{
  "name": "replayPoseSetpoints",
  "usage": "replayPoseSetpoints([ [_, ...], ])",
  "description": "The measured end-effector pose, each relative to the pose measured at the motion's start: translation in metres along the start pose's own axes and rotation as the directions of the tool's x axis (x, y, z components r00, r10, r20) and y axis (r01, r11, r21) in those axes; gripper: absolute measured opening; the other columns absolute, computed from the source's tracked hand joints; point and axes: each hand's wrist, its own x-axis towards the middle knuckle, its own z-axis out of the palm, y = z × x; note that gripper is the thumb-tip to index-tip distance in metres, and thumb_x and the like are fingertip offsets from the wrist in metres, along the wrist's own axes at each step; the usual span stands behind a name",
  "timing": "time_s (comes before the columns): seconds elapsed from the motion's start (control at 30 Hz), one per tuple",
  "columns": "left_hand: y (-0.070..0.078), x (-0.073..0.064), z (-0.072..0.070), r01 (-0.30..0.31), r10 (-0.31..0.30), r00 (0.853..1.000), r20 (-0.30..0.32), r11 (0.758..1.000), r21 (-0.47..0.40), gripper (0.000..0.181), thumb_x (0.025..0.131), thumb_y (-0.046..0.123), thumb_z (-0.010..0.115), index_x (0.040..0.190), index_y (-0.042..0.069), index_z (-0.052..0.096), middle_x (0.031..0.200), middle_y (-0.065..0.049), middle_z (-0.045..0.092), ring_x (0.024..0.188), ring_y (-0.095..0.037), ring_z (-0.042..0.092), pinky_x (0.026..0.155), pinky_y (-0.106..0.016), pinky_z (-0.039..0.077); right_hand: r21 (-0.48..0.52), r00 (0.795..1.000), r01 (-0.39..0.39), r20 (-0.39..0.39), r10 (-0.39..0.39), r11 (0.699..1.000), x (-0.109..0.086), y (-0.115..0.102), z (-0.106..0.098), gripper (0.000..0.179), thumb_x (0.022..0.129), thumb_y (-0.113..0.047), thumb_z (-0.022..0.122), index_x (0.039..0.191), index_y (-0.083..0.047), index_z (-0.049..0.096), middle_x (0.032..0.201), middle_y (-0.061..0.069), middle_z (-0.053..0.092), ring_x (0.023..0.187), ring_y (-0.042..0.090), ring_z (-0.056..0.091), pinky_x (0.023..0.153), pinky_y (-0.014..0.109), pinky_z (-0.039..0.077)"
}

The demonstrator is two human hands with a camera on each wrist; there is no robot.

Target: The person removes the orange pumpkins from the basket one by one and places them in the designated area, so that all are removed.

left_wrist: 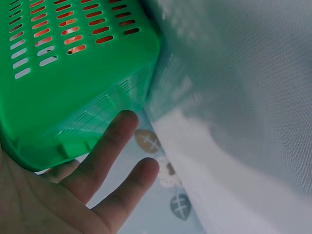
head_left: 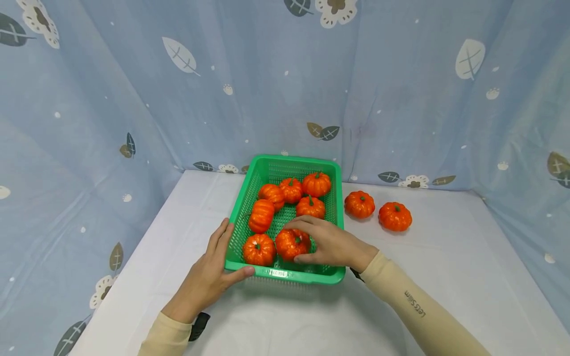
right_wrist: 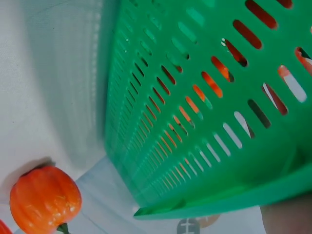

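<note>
A green plastic basket (head_left: 289, 273) holds several small orange pumpkins, among them one at the front left (head_left: 259, 250) and one lying on its side (head_left: 261, 216). My right hand (head_left: 331, 243) reaches over the basket's right rim and grips a pumpkin (head_left: 291, 244) near the front, thumb on the near side and fingers across the top. My left hand (head_left: 209, 279) rests at the front left corner, its thumb on the front rim and its fingers extended along the side. In the left wrist view those fingers (left_wrist: 105, 151) look straight beside the basket wall (left_wrist: 68, 92).
Two more pumpkins, one nearer the basket (head_left: 359, 204) and one farther right (head_left: 395, 216), sit on the white-covered table (head_left: 454, 257). A blue patterned curtain (head_left: 267, 89) hangs behind the table and along both sides.
</note>
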Motion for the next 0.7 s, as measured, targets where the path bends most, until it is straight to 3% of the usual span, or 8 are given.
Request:
replayPoseSetpoints([
  [0.3, -0.001, 0.001, 0.001, 0.007, -0.007, 1.000, 0.003, 1.000, -0.013, 0.110, 0.086, 0.068, 0.067, 0.165, 0.020, 0.008, 0.169, 0.003, 0.002, 0.135, -0.043, 0.046, 0.097, -0.062, 0.046, 0.045, 0.990, -0.008, -0.142, 0.014, 0.999, -0.011, 0.002, -0.009, 0.067, 0.086, -0.042, 0.082, 0.145, -0.021, 0.055, 0.145, -0.010, 0.050, 0.136, 0.014, 0.044, 0.107, 0.039, 0.044],
  [0.7, -0.002, 0.001, 0.001, 0.000, 0.000, 1.000, 0.001, 1.000, -0.020, 0.108, 0.087, 0.066, 0.068, 0.165, 0.022, 0.007, 0.169, 0.007, -0.001, 0.138, -0.041, 0.044, 0.096, -0.062, 0.046, 0.069, 0.932, 0.013, -0.363, 0.013, 0.998, -0.023, 0.006, -0.020, 0.071, 0.084, -0.035, 0.085, 0.146, -0.019, 0.055, 0.147, -0.003, 0.049, 0.133, 0.018, 0.049, 0.102, 0.045, 0.048],
])
